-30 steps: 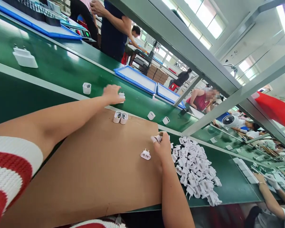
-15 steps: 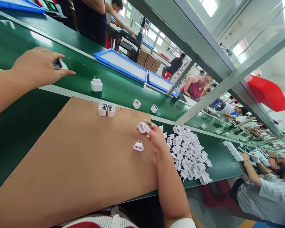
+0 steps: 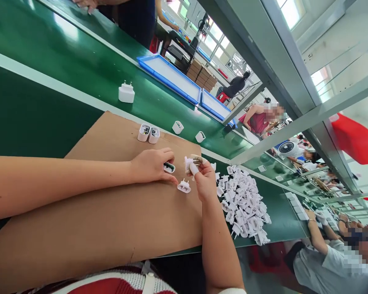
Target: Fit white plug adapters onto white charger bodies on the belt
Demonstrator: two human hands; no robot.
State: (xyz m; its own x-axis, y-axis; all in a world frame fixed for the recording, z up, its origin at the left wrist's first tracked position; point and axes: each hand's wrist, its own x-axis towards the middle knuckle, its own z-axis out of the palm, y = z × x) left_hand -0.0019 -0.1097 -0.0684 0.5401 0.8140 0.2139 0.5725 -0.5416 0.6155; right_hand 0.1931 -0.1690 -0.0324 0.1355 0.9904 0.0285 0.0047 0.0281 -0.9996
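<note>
My left hand (image 3: 153,166) is closed around a white charger housing (image 3: 169,167) whose open end, with dark parts inside, faces right. Just across from it, my right hand (image 3: 204,175) pinches a white two-pin plug cover (image 3: 189,164); some of its fingers wear coverings. Between and below the hands, a loose plug cover (image 3: 184,186) lies pins up on the cardboard sheet (image 3: 110,228). Two open charger housings (image 3: 149,134) stand side by side at the cardboard's far edge. A large pile of plug covers (image 3: 243,200) lies right of my right hand.
On the green conveyor belt (image 3: 95,77) stand a closed charger (image 3: 126,92) with pins up and two open housings (image 3: 178,127). Blue-rimmed trays (image 3: 168,77) lie beyond it. A metal frame post (image 3: 248,143) slants across the right. Co-workers sit along the line.
My left hand has come from the belt at the upper left, with the housing, to beside my right hand. The plug cover in my right hand has turned. The view has shifted slightly.
</note>
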